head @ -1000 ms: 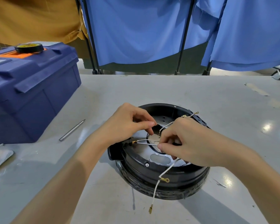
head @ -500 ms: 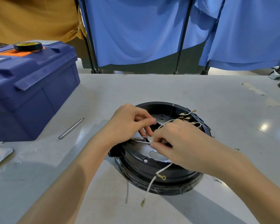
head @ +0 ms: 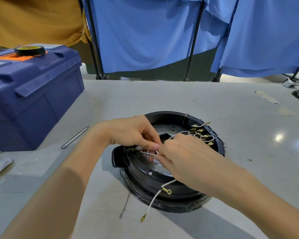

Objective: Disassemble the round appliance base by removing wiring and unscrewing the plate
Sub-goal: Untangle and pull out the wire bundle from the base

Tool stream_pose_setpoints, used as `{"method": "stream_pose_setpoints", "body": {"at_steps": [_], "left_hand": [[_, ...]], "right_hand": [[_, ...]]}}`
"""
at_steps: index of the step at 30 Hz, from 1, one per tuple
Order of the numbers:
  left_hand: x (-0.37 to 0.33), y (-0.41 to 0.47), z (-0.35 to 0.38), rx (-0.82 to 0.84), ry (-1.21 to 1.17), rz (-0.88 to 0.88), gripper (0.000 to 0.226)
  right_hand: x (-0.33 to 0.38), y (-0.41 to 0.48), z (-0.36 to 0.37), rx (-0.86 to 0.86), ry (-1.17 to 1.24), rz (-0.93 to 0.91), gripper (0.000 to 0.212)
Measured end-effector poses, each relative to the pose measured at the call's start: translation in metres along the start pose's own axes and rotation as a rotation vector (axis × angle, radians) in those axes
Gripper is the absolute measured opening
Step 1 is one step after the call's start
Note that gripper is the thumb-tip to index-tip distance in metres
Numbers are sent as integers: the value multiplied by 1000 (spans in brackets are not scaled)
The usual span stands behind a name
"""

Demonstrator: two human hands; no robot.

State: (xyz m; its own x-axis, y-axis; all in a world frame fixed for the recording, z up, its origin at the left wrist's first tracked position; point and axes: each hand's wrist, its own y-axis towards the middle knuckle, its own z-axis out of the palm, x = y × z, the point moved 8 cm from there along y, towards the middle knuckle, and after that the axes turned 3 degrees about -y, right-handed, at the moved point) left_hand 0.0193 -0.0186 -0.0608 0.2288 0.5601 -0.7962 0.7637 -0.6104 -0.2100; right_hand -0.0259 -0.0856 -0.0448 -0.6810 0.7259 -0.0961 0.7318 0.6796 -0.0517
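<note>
The round black appliance base (head: 162, 192) sits open side up on the grey table (head: 179, 97), and both hands meet over its middle. The left hand (head: 133, 133) reaches in from the base's left side with its fingers curled, thumb and forefinger pinching a thin white wire (head: 155, 195) right where the right hand (head: 185, 157) also pinches it; the fingertips of the two hands touch. From that pinch a thin metal lead (head: 146, 153) runs toward the base's left inner wall, ending at a small brass tip. The wire comes out under the right hand, crosses the base's near rim with a brass ring terminal (head: 167, 191) on it, and ends in a brass spade terminal (head: 142, 218) on the table just in front of the base. Another strand leads off to a cluster of brass connectors (head: 200, 133) at the base's far right rim. A hex-head screw (head: 149, 173) shows on the near left part of the plate. Left of the base lies a slim metal rod (head: 74, 138), and farther left stands a blue toolbox (head: 33, 100) with a roll of black tape (head: 29, 50) on its lid. Behind the base hang blue curtains (head: 145, 31).
</note>
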Motion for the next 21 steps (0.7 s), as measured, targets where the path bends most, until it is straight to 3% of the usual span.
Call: {"method": "stream_pose_setpoints", "body": {"at_steps": [8,13,17,21], "left_hand": [[4,11,-4,-56,38,-114,22],[-1,13,0,-121,22,-113,35],[3,17,-1,-192,14,-147,27],[9,19,-1,-235,8,-174,22]], "right_hand": [[6,4,-9,-27,-133,46,53],[4,6,-10,-31,-34,69,45],[4,6,-10,-61,31,69,19],[1,5,-9,-14,76,76,32]]}}
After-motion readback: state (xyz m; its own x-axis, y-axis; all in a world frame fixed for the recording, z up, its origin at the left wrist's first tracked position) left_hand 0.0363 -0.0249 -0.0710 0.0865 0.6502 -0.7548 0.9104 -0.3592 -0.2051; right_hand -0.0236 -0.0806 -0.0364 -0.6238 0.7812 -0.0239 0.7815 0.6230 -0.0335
